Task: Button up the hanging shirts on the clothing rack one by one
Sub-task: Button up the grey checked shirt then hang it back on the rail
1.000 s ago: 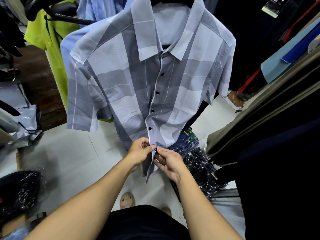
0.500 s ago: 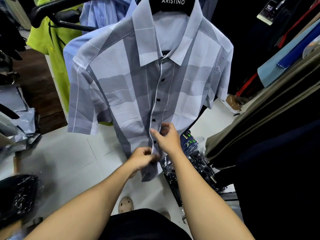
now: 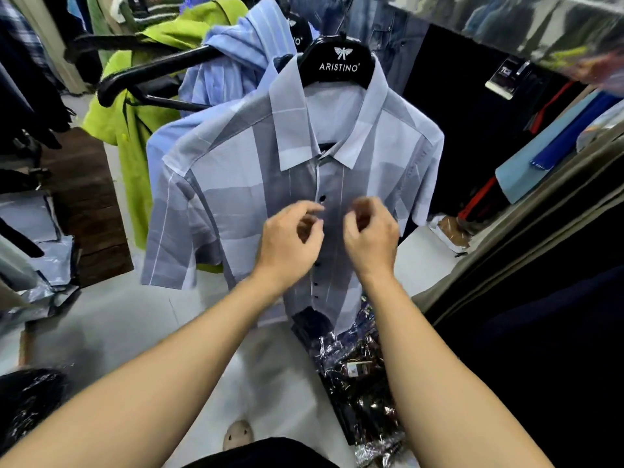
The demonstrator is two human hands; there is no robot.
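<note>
A clothing shop, or its stockroom. At 12 o'clock, a grey checked shirt (image 3: 236,184) on a black branded hanger (image 3: 337,64) (lettered ARISTINO). Behind it, toward 11 o'clock, a blue shirt (image 3: 243,55) and a lime green garment (image 3: 135,130) on a black rack arm (image 3: 152,69). At 3 o'clock, a crowded row of dark hanging clothes (image 3: 540,265). At 2 o'clock, a hang tag (image 3: 504,76). On the pale floor (image 3: 118,315) at 5 o'clock, folded garments in shiny plastic bags (image 3: 364,373).

Both forearms are bare (no sleeves or watch showing), above a dark garment (image 3: 260,456) and a beige shoe (image 3: 237,435).
</note>
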